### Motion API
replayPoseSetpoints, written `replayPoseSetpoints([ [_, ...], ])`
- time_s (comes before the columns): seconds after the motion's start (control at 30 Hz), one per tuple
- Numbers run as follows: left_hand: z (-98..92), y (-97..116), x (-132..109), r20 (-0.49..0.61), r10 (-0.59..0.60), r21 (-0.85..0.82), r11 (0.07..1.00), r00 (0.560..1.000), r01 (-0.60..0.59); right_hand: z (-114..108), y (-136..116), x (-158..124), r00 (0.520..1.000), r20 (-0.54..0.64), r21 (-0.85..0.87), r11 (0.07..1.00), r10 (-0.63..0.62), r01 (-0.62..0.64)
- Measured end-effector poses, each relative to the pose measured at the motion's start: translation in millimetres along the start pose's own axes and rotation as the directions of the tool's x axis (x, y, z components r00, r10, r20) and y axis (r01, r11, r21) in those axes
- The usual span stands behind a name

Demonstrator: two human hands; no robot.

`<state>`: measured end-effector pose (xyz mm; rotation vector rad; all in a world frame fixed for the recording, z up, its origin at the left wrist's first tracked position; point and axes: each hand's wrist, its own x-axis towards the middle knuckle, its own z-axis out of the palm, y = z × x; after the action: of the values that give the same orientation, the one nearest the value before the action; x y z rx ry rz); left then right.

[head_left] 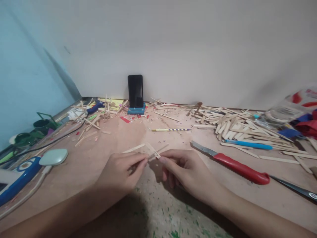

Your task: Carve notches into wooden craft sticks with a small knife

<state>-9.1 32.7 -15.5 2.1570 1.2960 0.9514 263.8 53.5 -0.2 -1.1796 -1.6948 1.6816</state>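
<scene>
Near the table's front edge, my left hand [122,170] is closed in a pinch on a thin wooden craft stick [162,147]. The stick slants up to the right and crosses a small assembly of wooden stick pieces [155,153]. My right hand [187,167] pinches this assembly between thumb and fingertips, its other fingers curled below. Whether the stick is joined to the assembly I cannot tell. A loose craft stick [133,148] lies just beyond my left hand. To the right of my right hand rests a red-handled knife [237,167], its blade pointing toward the far left.
A dark phone [135,91] stands in a blue holder [136,110] against the wall. A striped pencil [170,130] lies before it. Piled craft sticks [235,127] and a blue pen [249,144] are at right, scissors [292,185] nearer. A pale charger-like device [53,157] with a cable sits left.
</scene>
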Motion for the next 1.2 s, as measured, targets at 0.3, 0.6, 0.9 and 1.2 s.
replayPoseSetpoints([
  [0.3,1.9,-1,-2,-0.141,0.250,0.140,0.963,0.958,-0.231,-1,-1,-1,0.999,0.035,0.038,0.999,0.008,-0.009],
  [0.6,13.3,-8,-5,-0.210,0.362,0.212,0.924,0.908,-0.319,-1,1,-2,0.999,0.017,0.002,0.999,0.051,-0.051],
  [0.9,-0.3,-31,6,-0.085,0.160,0.164,0.976,0.983,-0.145,-28,16,3,0.994,-0.111,-0.212,0.977,-0.024,0.000],
  [1.2,9.2,-43,15,0.037,0.023,0.113,0.993,0.999,-0.027,-62,42,34,0.917,-0.335,-0.475,0.879,-0.216,0.034],
])
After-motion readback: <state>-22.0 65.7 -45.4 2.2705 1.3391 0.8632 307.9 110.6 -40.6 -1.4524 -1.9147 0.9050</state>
